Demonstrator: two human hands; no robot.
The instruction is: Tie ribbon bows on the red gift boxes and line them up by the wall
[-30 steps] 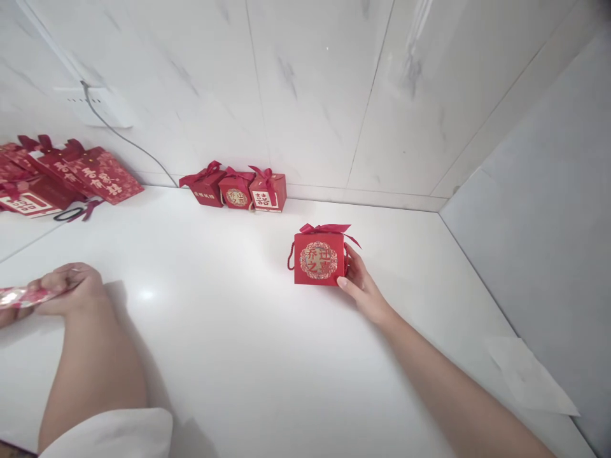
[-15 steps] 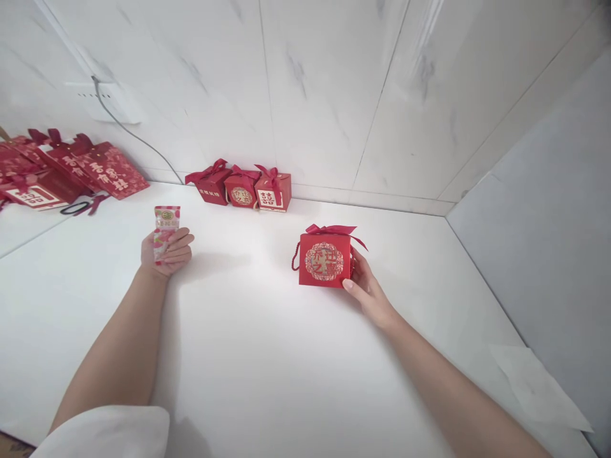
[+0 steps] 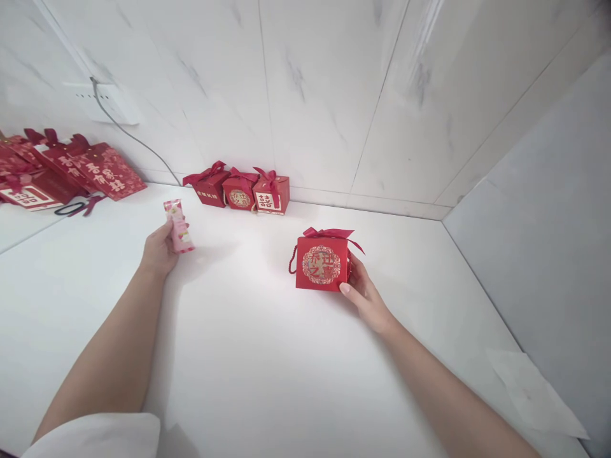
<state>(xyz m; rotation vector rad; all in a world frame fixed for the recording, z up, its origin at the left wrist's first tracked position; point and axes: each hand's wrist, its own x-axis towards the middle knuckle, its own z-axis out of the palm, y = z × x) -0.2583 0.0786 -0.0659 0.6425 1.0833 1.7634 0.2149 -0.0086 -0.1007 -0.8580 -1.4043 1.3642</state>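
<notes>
A small pink-and-white wrapped packet (image 3: 181, 228), perhaps a sweet, is pinched in my left hand (image 3: 161, 251), held above the table at the left with its long side nearly upright. On the right, my right hand (image 3: 366, 294) grips the right side of a red gift box (image 3: 321, 264), thumb on its front and fingers behind. The box has a ribbon bow on top, a twisted cord handle at its left and a round gold-patterned window with Chinese characters. My right fingertips are hidden behind the box.
Three small red gift boxes (image 3: 240, 191) with bows stand against the tiled wall. More red boxes and bags (image 3: 76, 166) lie at the far left, beside black-handled scissors (image 3: 71, 208). A cable (image 3: 133, 135) hangs from a wall socket. A thin white sheet (image 3: 537, 391) lies at the right edge.
My left hand has turned over, so the packet now shows another face and leans the other way, slightly further right. The red box stays in my right hand, almost unmoved.
</notes>
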